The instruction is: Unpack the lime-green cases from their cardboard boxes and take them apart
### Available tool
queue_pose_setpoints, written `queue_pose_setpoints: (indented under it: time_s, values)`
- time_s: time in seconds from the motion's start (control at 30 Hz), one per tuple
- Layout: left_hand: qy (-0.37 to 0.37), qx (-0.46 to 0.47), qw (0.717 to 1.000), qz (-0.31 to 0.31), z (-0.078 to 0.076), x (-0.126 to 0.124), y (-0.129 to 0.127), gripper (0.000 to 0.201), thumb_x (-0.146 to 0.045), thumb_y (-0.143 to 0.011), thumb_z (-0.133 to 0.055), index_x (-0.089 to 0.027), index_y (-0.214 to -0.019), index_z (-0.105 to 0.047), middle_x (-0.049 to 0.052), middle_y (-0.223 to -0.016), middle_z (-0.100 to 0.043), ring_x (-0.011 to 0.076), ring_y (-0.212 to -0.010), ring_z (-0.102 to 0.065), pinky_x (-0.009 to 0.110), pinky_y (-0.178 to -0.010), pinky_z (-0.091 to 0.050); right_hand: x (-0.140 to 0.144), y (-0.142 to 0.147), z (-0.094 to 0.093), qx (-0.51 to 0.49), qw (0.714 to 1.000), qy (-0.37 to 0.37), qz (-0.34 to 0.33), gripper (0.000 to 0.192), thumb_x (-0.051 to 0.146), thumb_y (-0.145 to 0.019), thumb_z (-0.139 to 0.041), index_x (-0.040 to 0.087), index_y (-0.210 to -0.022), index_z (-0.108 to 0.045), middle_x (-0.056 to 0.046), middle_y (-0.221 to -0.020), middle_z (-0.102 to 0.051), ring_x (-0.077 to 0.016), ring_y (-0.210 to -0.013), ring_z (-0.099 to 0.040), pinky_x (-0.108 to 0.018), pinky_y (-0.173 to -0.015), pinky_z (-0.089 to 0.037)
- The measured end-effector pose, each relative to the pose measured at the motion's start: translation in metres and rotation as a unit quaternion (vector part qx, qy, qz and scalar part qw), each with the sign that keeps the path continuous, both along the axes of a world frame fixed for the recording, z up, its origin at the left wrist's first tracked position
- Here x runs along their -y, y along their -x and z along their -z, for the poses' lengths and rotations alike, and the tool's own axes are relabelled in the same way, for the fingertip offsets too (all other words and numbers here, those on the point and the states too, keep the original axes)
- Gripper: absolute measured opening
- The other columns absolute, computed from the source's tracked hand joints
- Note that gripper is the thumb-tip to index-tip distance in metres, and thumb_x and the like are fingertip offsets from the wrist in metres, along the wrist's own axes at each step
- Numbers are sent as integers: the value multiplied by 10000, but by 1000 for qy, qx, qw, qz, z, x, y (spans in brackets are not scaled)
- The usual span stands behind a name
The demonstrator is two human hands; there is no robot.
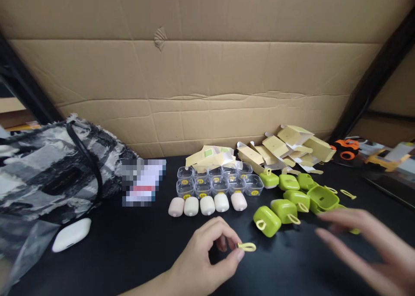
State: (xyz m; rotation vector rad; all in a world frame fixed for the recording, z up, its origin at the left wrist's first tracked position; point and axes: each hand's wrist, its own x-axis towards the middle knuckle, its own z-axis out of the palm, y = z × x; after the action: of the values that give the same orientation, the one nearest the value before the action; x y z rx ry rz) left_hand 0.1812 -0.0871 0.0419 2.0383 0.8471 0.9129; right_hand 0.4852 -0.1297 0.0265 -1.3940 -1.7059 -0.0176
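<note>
My left hand (210, 255) is closed in a pinch on a small pale-yellow loop strap (249, 247), whose loop sticks out to the right of the fingertips. At the right my right hand (369, 248), somewhat blurred, has its thumb and fingers apart with nothing seen between them. It is nearest to the green boxes, by an open green shell (323, 198). Several lime-green rounded cases stand between the hands and behind them. A yellow loop hangs from the closest green case (266, 221) and from the green case beside it (284, 211).
White and pale-pink rounded pieces (207, 205) form a row before clear plastic cups (203, 187). Flattened cartons (279, 149) lie behind. Another loose strap (348, 194) is at right. A white case (71, 235) and a checked bag (61, 166) are at left; cardboard (207, 71) stands behind.
</note>
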Motion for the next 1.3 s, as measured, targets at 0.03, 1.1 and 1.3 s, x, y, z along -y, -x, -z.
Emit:
queue_pose_setpoints:
  time_s: [0.03, 1.1, 1.3]
  values:
    - [4, 0, 1000, 11, 0, 0, 0, 39, -172, -794, -589, -167, -792, -628, 17, -723, -584, 128, -655, -539, 224, -619, -463, 1, 22, -5, 47, 997, 5, -60, 290, 280, -771, -672, 389, -1035, -619, -11, -940, -676, -271, -804, -687, -334, -721, -593]
    - [54, -73, 994, 60, -11, 1, 1, 170, -224, -851, -506, -158, -892, -657, 57, -851, -594, 148, -706, -572, 258, -684, -486, -42, 54, -41, 334, 925, 43, -175, 566, 383, -755, -696, 232, -1275, -529, -108, -1113, -619, -302, -1018, -577, -429, -813, -492]
    - [121, -36, 990, 63, -2, -1, 1, 231, -316, -896, -463, -158, -895, -632, 35, -800, -595, 112, -625, -522, 233, -609, -429, -60, 73, -51, 398, 884, 70, -233, 349, 335, -693, -755, 141, -973, -679, -106, -836, -634, -278, -782, -596, -402, -687, -495]
